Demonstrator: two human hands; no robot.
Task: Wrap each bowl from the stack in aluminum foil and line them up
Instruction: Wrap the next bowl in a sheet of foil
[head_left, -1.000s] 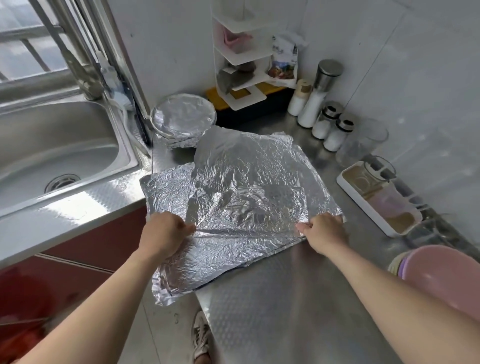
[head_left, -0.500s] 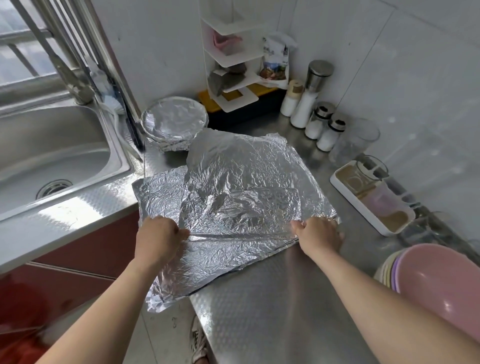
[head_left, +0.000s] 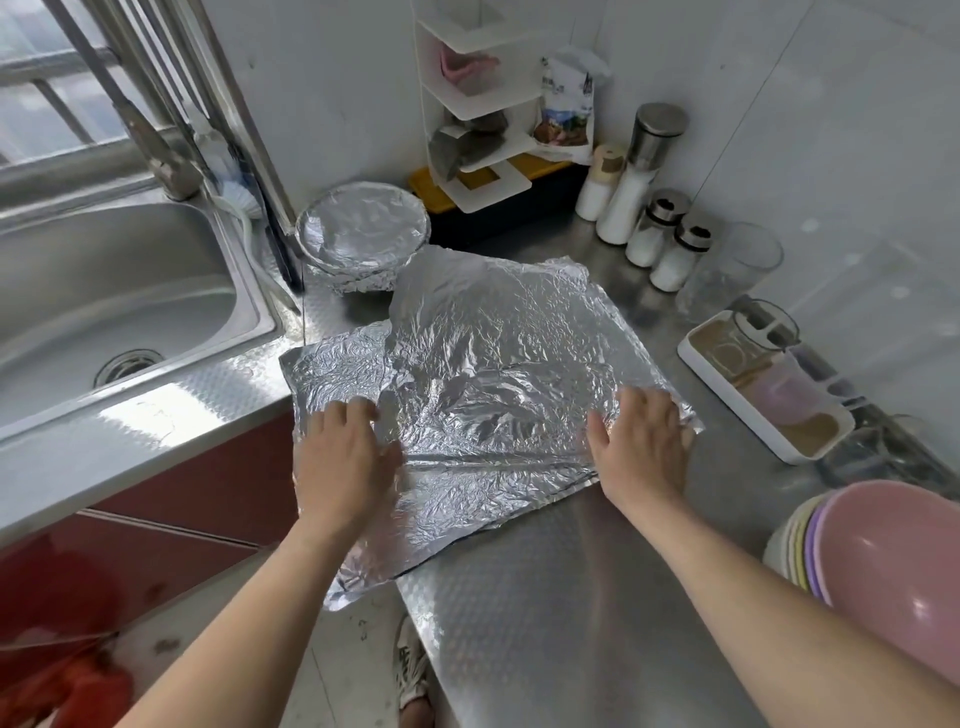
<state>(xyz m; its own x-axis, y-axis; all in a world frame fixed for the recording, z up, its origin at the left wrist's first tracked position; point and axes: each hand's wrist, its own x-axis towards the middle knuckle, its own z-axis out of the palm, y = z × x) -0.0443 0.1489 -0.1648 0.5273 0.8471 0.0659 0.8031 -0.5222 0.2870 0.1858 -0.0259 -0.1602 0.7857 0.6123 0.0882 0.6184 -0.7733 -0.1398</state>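
— Two hands on the foil here. The left hand (head_left: 345, 462) lies palm down on the near left part of the aluminum foil (head_left: 493, 353), fingers fairly straight, not pinching anything as far as I can see. The right hand (head_left: 641, 447) is the same deal on the near right edge, fingers spread and pressing flat.

— So nothing's actually gripped? Where's the foil sitting?

— Yep, both relaxed, just resting on it. The foil is spread out all crinkly on the steel counter (head_left: 571, 623). It looks like more than one sheet overlapping, with a straight crease running between the hands. The near left corner hangs off the counter's front edge.

— And the bowls?

— One foil-wrapped bowl (head_left: 363, 228) stands at the back, just beyond the sheet's far left corner, beside the sink (head_left: 114, 291). The unwrapped stack of bowls (head_left: 893, 571) is at the right edge of the view, well apart from the foil, pink one on top.

— Other stuff around?

— Some shaker jars (head_left: 644, 239) and a clear glass (head_left: 737, 270) along the right wall, a white tray (head_left: 753, 431) near the foil's right side, and a white corner shelf (head_left: 467, 104) at the back.
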